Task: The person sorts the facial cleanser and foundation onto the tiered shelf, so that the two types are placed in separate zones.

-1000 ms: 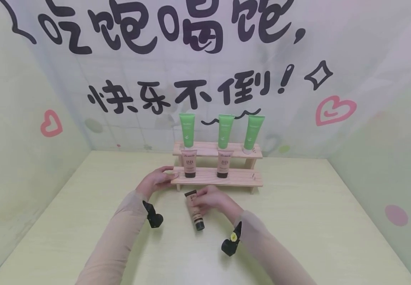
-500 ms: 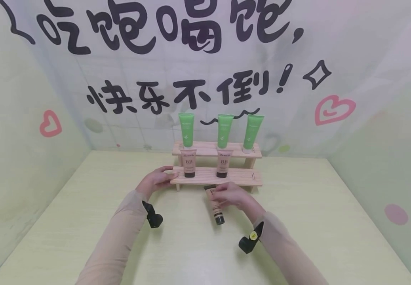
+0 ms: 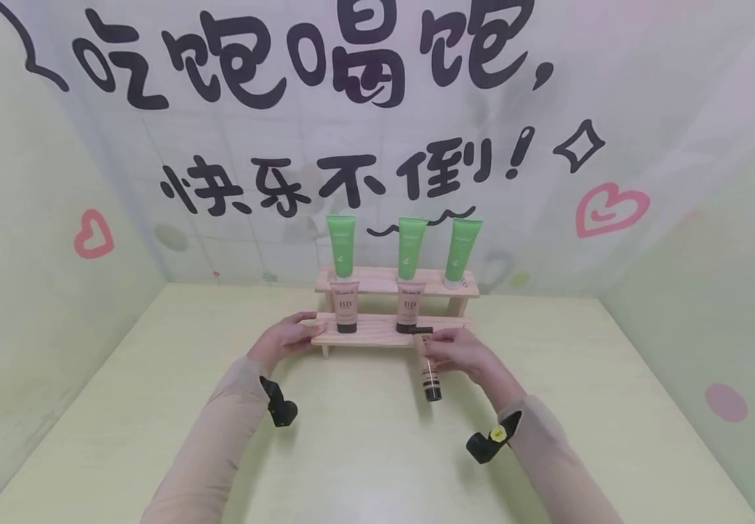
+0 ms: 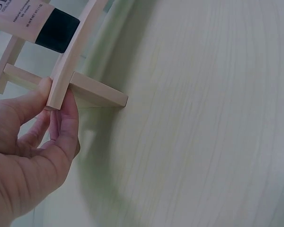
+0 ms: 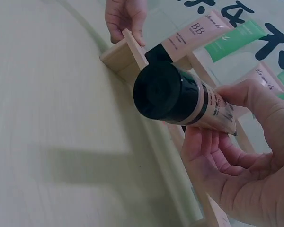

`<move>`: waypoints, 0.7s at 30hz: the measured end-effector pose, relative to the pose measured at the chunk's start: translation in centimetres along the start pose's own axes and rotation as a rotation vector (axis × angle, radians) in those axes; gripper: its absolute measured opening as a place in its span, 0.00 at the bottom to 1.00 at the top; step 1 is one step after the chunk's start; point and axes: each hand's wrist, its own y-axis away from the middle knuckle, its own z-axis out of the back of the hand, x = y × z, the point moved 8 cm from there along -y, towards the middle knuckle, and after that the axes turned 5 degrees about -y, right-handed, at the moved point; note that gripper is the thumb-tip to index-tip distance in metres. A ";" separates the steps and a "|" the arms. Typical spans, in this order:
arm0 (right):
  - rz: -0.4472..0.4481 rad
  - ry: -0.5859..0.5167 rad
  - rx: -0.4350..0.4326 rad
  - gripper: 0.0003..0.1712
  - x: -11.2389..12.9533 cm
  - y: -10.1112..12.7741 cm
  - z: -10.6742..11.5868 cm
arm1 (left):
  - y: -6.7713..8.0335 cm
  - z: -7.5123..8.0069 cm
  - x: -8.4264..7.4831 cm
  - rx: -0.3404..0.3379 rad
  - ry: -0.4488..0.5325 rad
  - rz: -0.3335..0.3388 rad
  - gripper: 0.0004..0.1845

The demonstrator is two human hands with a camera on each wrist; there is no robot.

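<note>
Wooden rack [image 3: 377, 331]: two beige tubes on lower shelf's left and middle. Third beige tube [image 3: 428, 360] gripped by right hand [image 3: 465, 354], unplaced. Left hand [image 3: 284, 336] pinches rack's left end.

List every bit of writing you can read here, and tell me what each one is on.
"吃饱喝饱," on the back wall, top row.
"快乐不倒!" on the wall, second row.
"BB" on the pink tube on the lower shelf; "La mu la" above it, seen from the right wrist.
Green tubes: print too small.
Tube in the right hand: print blurred.
</note>
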 end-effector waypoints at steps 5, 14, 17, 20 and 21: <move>0.006 -0.004 -0.065 0.28 0.5 0.2 2.0 | 0.0 0.1 0.1 -0.013 0.007 0.002 0.35; 0.049 -0.003 -0.152 0.30 2.1 0.4 4.5 | -0.1 0.3 0.2 -0.026 0.011 0.012 0.34; 0.067 -0.009 -0.194 0.29 2.5 0.4 5.1 | -0.1 0.2 0.2 -0.024 0.011 0.012 0.34; 0.095 -0.049 -0.241 0.29 3.1 0.4 5.6 | -0.2 0.1 0.3 -0.021 0.011 0.012 0.34; 0.106 -0.072 -0.257 0.29 3.2 0.4 5.9 | -0.2 0.1 0.3 -0.021 0.012 0.012 0.34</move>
